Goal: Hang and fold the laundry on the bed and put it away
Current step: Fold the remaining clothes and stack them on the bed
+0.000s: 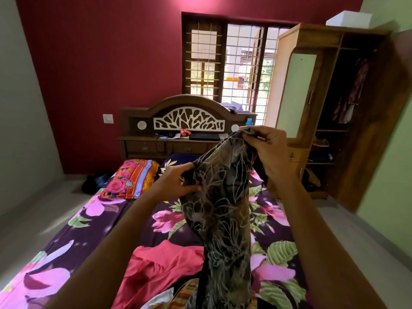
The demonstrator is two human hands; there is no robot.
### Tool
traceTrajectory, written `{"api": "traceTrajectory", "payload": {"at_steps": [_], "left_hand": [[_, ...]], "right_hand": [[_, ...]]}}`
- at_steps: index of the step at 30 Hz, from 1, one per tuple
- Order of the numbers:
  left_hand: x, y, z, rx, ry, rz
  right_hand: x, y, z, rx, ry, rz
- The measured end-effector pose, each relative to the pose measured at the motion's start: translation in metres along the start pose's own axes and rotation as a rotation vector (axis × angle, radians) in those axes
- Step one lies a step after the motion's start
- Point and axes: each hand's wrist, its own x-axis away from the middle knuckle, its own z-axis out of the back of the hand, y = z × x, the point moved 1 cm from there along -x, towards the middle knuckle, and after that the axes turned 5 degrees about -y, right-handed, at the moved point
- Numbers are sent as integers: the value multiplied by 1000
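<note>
garment hangs over the middle of the bed, left hand gripping its left edge, right hand pinching the top corner, higher and to the right. second garment lies on the bed below it, at the near end. pillow sits far left, headboard behind it, window behind that. wardrobe stands right of the bed, box on top.

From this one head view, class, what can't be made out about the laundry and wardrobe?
All head view.
- Dark floral garment, held by left hand and right hand: its type; the lower end leaves the bottom edge.
- Striped item: cut off there, partly behind the garment.
- Open wardrobe shelves: contents too dark and small.
</note>
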Motion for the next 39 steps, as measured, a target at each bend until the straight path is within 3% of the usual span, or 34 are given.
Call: {"api": "traceTrajectory", "payload": {"at_steps": [5,9,11,13,18,22,25,27,31,33,36,39], "left_hand": [[5,2,26,245,184,133],[-5,40,53,554,421,104],[-6,56,63,648,531,94],[4,63,74,624,593,103],[73,49,109,257,470,216],[136,33,135,353,295,380],[187,16,160,295,215,467],[217,9,178,312,219,457],[274,-12,233,438,422,404],[294,-28,261,535,471,416],[320,-74,305,447,399,550],[342,-134,330,152,198,786]], "right_hand": [[1,18,15,260,-17,-34],[7,5,12,79,106,-12],[13,-10,2,-55,36,-30],[21,-13,-9,-44,-137,-46],[24,-1,-45,-60,-254,-28],[30,2,-100,9,-359,-11],[45,-3,-150,39,-474,-7],[58,-17,-177,-43,-529,-20],[72,-53,-238,-545,-651,-240],[71,-63,-277,-622,-667,-255],[69,-49,-353,-427,-606,-296],[66,-8,-432,104,-692,-245]]}}
